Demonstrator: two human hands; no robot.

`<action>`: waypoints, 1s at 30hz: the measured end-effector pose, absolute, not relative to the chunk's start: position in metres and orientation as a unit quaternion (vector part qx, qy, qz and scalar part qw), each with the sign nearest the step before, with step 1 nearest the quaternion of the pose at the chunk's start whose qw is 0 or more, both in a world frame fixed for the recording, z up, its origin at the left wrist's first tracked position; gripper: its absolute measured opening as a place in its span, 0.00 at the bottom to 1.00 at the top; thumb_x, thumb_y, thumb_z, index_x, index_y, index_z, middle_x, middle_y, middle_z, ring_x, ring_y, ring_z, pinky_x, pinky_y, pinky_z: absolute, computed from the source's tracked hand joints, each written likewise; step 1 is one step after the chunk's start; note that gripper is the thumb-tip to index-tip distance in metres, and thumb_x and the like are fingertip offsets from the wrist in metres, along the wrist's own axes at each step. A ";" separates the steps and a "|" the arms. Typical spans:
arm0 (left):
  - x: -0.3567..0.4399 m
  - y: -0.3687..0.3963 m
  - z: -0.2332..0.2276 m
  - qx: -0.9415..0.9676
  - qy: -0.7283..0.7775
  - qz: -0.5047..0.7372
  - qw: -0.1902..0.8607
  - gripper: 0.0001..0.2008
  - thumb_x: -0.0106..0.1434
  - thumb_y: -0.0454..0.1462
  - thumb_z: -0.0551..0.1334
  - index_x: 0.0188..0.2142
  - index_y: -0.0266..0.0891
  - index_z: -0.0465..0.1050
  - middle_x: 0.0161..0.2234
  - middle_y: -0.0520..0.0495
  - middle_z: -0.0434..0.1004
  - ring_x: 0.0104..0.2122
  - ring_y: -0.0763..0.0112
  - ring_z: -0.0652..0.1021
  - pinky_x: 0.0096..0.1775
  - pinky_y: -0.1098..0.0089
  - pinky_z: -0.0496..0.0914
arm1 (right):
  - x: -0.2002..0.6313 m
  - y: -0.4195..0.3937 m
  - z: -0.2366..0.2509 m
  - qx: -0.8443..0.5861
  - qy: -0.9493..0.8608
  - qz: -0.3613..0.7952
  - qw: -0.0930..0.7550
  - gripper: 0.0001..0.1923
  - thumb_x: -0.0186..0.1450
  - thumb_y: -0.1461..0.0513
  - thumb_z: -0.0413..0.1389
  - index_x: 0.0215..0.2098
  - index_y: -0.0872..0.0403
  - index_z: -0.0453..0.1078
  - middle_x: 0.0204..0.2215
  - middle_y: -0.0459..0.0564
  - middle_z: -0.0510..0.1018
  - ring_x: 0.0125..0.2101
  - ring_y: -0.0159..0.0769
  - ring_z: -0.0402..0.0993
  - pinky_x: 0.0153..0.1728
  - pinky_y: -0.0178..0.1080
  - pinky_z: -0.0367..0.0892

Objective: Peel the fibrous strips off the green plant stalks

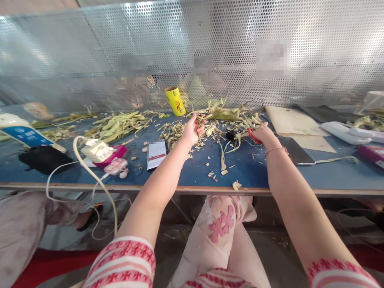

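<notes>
My left hand [194, 130] is raised over the middle of the blue table, its fingers curled on pale green dried plant stalks. Below it spreads a heap of small cut plant bits [174, 134]. My right hand [264, 134] grips what looks like scissors by a red loop handle [254, 136]; the blades are hard to make out and seem to point left. Left of that handle is a small black object [231, 135] of unclear kind. Longer leafy stalks [228, 114] lie behind both hands, against the perforated metal screen.
A yellow tube [175, 101] stands tilted at the screen. More stalks [120, 125], a white card [156, 155], a power strip [100, 152] with cables and a black pouch [45, 159] are left. Right lie a phone [295, 151], cardboard [291, 122] and a white device [345, 133]. Another person's leg shows lower left.
</notes>
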State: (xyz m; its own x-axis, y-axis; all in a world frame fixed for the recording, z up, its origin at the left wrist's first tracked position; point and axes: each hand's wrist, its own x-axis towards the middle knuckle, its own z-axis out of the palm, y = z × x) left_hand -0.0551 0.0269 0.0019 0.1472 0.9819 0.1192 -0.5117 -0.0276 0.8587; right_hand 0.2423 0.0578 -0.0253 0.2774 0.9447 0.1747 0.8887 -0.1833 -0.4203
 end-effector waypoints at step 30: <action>-0.043 0.035 -0.007 0.419 0.286 0.696 0.509 0.10 0.59 0.41 0.66 0.31 0.41 0.66 0.35 0.51 0.73 0.44 0.68 0.75 0.44 0.68 0.67 | 0.137 -0.003 -0.011 -0.437 -0.756 0.283 0.396 0.27 0.59 0.37 0.51 0.35 0.50 0.65 0.23 0.42 0.67 0.27 0.32 0.64 0.33 0.38 0.66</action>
